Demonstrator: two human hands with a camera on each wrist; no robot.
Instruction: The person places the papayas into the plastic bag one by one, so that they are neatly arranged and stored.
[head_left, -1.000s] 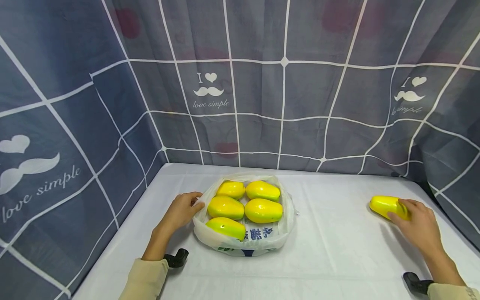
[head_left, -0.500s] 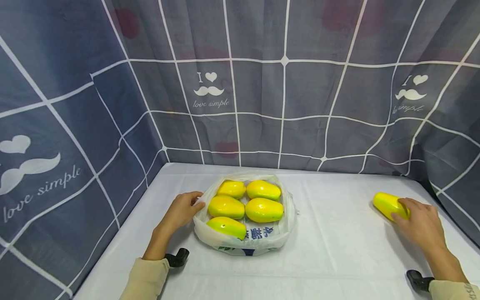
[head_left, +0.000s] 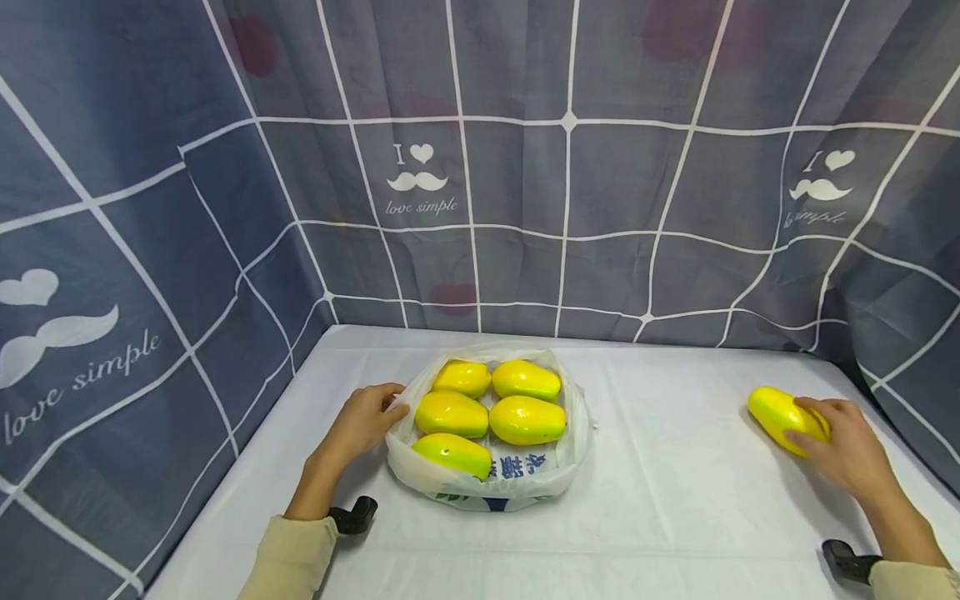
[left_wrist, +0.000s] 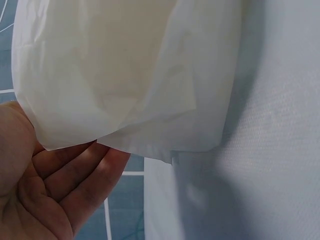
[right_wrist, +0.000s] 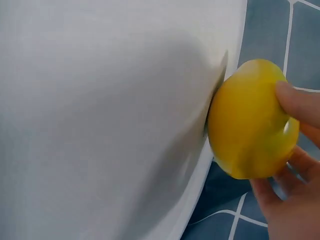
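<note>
A white plastic bag [head_left: 555,487] stands with its mouth wide on the table, left of the middle in the head view. Inside lie several yellow-green papayas [head_left: 527,421]. My left hand [head_left: 363,419] pinches the bag's left rim between thumb and fingers; in the left wrist view the thin plastic [left_wrist: 95,85] covers part of the fingers [left_wrist: 95,185]. Far to the right, my right hand [head_left: 843,446] grips a single papaya [head_left: 776,414], thumb on one side and fingers on the other. In the right wrist view this papaya [right_wrist: 250,120] is close to the white cloth, its far end partly behind the hand.
A white cloth [head_left: 660,500] covers the table. Dark grey checked curtains [head_left: 517,175] rise behind it and at both sides. Black camera mounts [head_left: 356,517] sit at both wrists, below beige sleeves [head_left: 288,554].
My right hand has shifted slightly to the right with the papaya, which now slants more, its far end pointing up and left. The left hand and the bag stay in place.
</note>
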